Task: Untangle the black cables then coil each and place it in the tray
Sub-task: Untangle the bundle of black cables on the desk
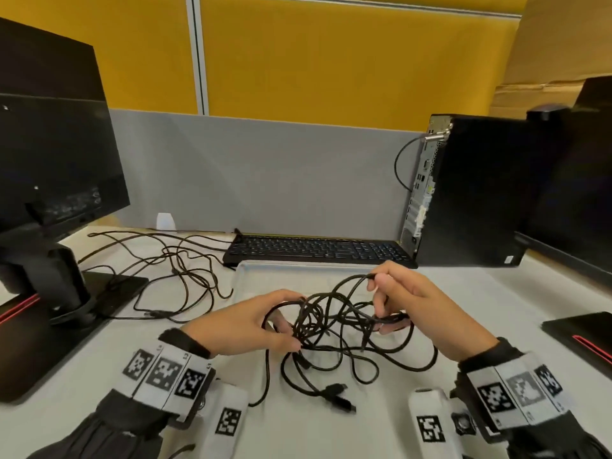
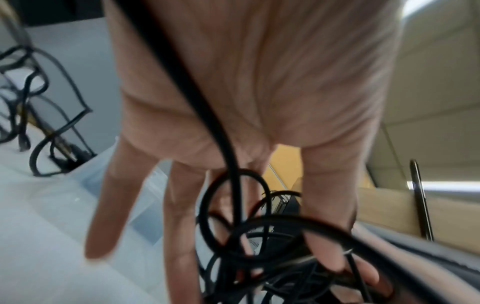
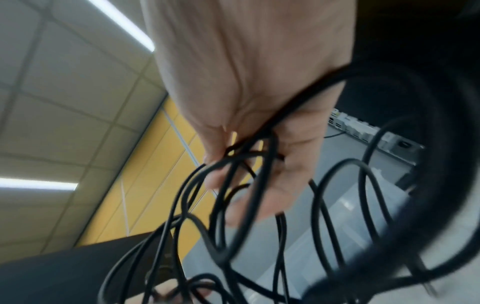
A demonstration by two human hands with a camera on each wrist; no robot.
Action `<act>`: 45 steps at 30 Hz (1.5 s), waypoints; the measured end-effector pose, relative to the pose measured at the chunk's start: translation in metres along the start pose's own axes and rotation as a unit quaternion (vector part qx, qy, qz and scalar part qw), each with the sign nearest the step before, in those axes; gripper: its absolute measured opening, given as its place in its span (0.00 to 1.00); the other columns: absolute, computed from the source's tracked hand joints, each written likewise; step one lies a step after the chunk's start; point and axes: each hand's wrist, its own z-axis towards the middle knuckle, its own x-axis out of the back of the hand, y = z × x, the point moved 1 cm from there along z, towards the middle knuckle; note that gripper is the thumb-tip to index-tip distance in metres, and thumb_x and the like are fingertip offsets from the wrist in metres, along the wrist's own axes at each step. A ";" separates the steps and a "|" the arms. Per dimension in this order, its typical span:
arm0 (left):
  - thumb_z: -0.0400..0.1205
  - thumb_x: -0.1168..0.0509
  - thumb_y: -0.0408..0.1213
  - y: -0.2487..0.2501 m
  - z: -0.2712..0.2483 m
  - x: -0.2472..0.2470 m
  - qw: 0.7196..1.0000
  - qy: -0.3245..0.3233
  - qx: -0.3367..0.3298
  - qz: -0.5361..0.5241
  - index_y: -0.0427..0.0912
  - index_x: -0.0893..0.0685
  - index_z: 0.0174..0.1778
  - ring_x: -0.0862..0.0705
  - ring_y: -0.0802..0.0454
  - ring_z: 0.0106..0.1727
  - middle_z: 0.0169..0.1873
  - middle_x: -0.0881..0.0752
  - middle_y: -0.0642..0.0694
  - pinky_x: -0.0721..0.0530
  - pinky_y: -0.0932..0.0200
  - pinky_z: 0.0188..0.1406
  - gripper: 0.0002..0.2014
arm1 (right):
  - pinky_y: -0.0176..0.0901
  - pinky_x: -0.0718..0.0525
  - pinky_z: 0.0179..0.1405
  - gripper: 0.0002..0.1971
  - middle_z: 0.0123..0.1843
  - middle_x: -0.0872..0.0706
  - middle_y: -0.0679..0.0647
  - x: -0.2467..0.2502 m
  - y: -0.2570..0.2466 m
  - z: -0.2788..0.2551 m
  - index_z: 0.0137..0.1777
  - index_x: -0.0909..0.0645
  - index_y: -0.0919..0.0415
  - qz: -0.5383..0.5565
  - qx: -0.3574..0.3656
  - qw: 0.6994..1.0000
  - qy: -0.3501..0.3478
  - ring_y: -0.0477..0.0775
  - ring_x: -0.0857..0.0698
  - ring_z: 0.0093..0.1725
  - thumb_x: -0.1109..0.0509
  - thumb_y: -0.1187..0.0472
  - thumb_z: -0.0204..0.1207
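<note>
A knot of tangled black cables (image 1: 334, 329) hangs between my two hands above the white table, with loose loops and plug ends (image 1: 337, 397) trailing onto the table near me. My left hand (image 1: 261, 323) grips the left side of the knot between thumb and fingers; the left wrist view shows cable loops (image 2: 233, 216) running over its fingers (image 2: 179, 226). My right hand (image 1: 394, 299) pinches a loop at the top and holds more strands lower down; cables (image 3: 233, 185) cross its fingers (image 3: 283, 174) in the right wrist view. The clear tray (image 1: 265, 270) lies just behind the hands.
A black keyboard (image 1: 318, 250) lies behind the tray. A monitor on a stand (image 1: 49, 180) is at the left, with thinner cables (image 1: 172, 260) spread beside it. A black computer tower (image 1: 470, 190) and another monitor (image 1: 569, 180) stand at the right.
</note>
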 end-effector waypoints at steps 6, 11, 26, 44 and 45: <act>0.76 0.30 0.29 -0.008 0.001 0.001 0.971 0.027 0.002 -0.237 0.36 0.23 0.52 0.22 0.52 0.26 0.34 0.21 0.45 0.15 0.54 0.31 0.11 | 0.37 0.24 0.17 0.11 0.24 0.28 0.49 0.006 0.017 0.001 0.50 0.19 0.58 0.048 -0.019 0.993 0.104 0.48 0.27 0.19 0.41 0.55 0.83; 0.72 0.31 0.27 -0.012 0.001 0.003 0.932 0.060 -0.018 -0.357 0.39 0.34 0.38 0.23 0.51 0.25 0.30 0.23 0.43 0.16 0.57 0.30 0.15 | 0.33 0.31 0.14 0.06 0.27 0.27 0.50 0.018 0.025 -0.002 0.52 0.21 0.56 0.042 -0.029 0.985 0.163 0.45 0.31 0.17 0.38 0.57 0.82; 0.75 0.37 0.25 -0.008 -0.004 0.002 0.883 0.039 0.021 -0.468 0.34 0.20 0.48 0.11 0.35 0.43 0.43 0.14 0.35 0.11 0.55 0.36 0.07 | 0.28 0.32 0.15 0.07 0.43 0.16 0.55 0.034 0.034 -0.003 0.55 0.21 0.52 -0.120 -0.032 0.971 0.203 0.47 0.28 0.23 0.39 0.61 0.83; 0.79 0.38 0.19 -0.003 -0.004 -0.007 0.958 0.089 -0.027 -0.272 0.36 0.14 0.50 0.12 0.46 0.41 0.39 0.14 0.41 0.12 0.55 0.46 0.12 | 0.36 0.25 0.54 0.12 0.51 0.18 0.39 -0.034 -0.016 0.004 0.61 0.25 0.43 -0.361 0.102 0.913 -0.163 0.39 0.23 0.54 0.35 0.49 0.80; 0.80 0.37 0.21 -0.005 -0.004 -0.004 0.970 0.096 -0.026 -0.222 0.39 0.12 0.49 0.14 0.50 0.39 0.36 0.15 0.45 0.11 0.54 0.47 0.12 | 0.37 0.23 0.50 0.06 0.44 0.17 0.41 -0.035 -0.014 0.008 0.56 0.22 0.45 -0.337 0.097 0.921 -0.170 0.41 0.21 0.48 0.36 0.53 0.81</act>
